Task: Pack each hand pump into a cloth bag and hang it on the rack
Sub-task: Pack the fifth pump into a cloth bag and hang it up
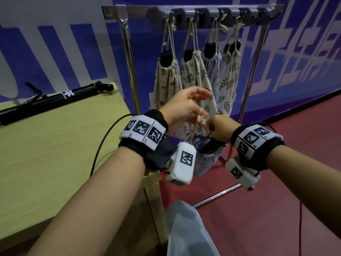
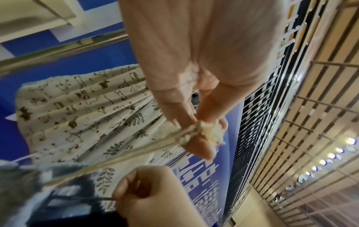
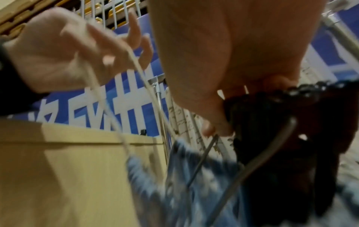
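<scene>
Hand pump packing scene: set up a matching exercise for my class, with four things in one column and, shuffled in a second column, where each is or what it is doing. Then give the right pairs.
Column one:
1. black hand pump
2. left hand
3. right hand
4. leaf-print bag

Column two:
A. hangs by its cord from a hook on the rack
B. lies on the wooden table
C. pinches the knotted end of a drawstring
D. grips the mouth of the blue bag

Pairs: 1-B, 2-C, 3-D, 4-A
</scene>
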A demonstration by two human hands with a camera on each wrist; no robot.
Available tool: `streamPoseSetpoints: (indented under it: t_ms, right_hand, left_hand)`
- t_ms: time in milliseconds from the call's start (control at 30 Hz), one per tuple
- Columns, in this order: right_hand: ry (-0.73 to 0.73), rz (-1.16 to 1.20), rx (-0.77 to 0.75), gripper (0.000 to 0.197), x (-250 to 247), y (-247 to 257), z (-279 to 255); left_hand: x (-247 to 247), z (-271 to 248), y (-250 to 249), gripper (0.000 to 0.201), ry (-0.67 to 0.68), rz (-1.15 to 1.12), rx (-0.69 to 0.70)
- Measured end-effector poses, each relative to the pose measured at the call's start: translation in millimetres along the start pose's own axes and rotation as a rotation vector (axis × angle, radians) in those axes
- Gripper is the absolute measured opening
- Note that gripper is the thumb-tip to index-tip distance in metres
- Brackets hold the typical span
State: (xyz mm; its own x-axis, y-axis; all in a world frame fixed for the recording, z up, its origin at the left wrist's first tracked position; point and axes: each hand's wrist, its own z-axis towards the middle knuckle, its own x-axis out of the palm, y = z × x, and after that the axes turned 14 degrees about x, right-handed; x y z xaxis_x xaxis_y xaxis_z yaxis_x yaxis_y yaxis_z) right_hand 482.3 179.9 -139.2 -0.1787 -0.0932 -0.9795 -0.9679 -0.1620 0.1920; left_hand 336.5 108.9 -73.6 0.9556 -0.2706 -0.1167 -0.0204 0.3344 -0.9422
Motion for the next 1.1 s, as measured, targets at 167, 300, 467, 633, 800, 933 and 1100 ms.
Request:
streamPoseSetpoints:
  t_ms: [167,300,467,633,800,933,1100]
  right_hand:
    - [-0.085,0.073,0.067,0.015,23.5,7.3,6.5]
    - [-0.123,0.401,0.148,0.014,33.4,-3.1,13.5]
    - [0.229,0.775,0.396,0.032,37.9,-27.7,5.4]
    - [0.638,0.658,0.474,0.016,46.3,-44.4,-20.3]
    - [0.779,0.798,0.382,0.035,50.0,-48.9,-30.6]
    - [0.914,0.901,0.263,0.041,46.4,-44.7,-34.3]
    - [0.932,0.88,0.191,0.033,46.2,-30.5,-34.2]
  left_hand:
    - [-1.0,-0.2,-1.7,0.043,-0.092,-0.056,0.091]
    - [-4.4,1.8,-0.5,0.047,-0.226,-0.102,0.11]
    - [-4.5,2.1,0.1,0.051,-0.304,-0.135,0.129]
    - [-7.0,3.6,1.3,0.05,-0.422,-0.161,0.148]
    - [-8.6,4.9,4.7,0.049,-0.46,-0.146,0.156]
    - [-11.3,4.1,4.7,0.049,-0.495,-0.176,0.152]
    - [-11.3,4.8,5.4,0.05,-0.516,-0.15,0.142]
